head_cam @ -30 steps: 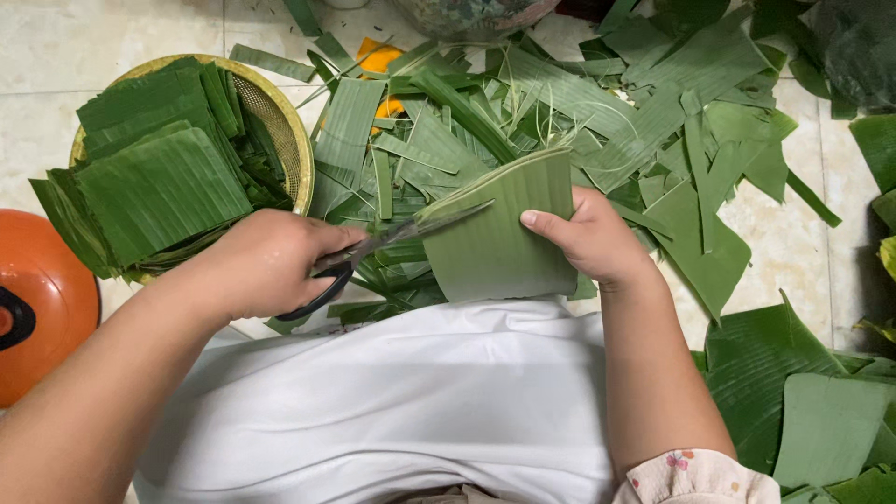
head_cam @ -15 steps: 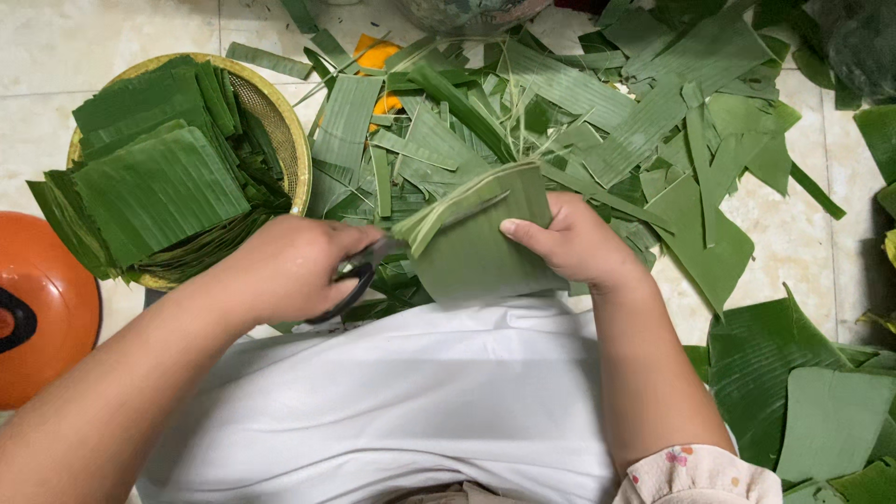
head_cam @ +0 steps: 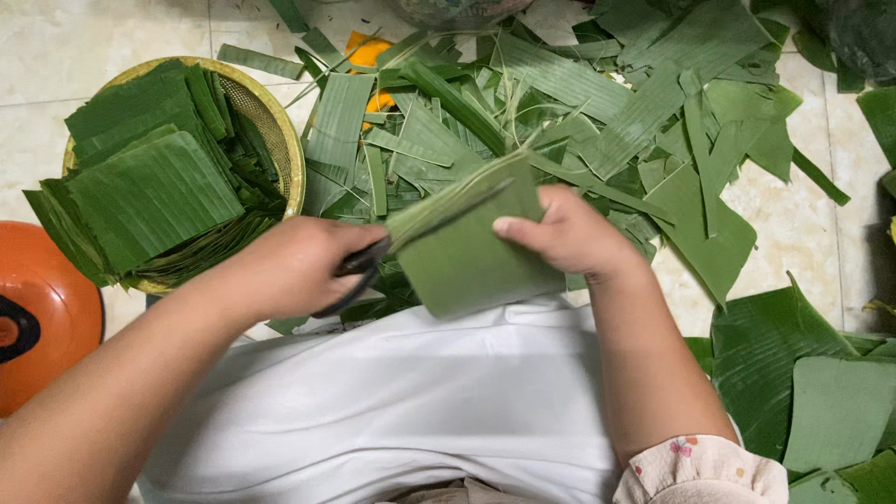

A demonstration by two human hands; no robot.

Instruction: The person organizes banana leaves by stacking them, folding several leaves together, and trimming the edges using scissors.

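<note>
Left hand: the left hand (head_cam: pixel 285 266) is curled around the dark handles of a pair of scissors (head_cam: pixel 373 261), fingers wrapped tight on them.
Right hand: the right hand (head_cam: pixel 565 233) pinches a folded stack of leaf pieces (head_cam: pixel 467 247), thumb on the near face and the other fingers behind it.
Scissors: the blades run up and to the right along the top edge of the stack, touching it; how far apart the blades stand cannot be told.
Folded stack: green, roughly square, held tilted between the two hands, just above the white cloth (head_cam: pixel 392 401) over the person's lap.
Basket: a round yellow basket (head_cam: pixel 280 140) stands to the left on the tiled floor (head_cam: pixel 56 56), beside the left forearm; it holds cut squares of leaf (head_cam: pixel 154 191) piled flat, some hanging over the rim.
Scrap heap: a loose pile of green strips and trimmings (head_cam: pixel 597 103) lies on the floor just beyond the hands.
Large leaves: broad leaf pieces (head_cam: pixel 803 373) lie at the lower right, near the right elbow.
Orange object: a round orange thing (head_cam: pixel 47 308) with a black part sits at the left edge, partly cut off.
Sleeve: a pale flowered sleeve (head_cam: pixel 700 467) shows at the right arm.
</note>
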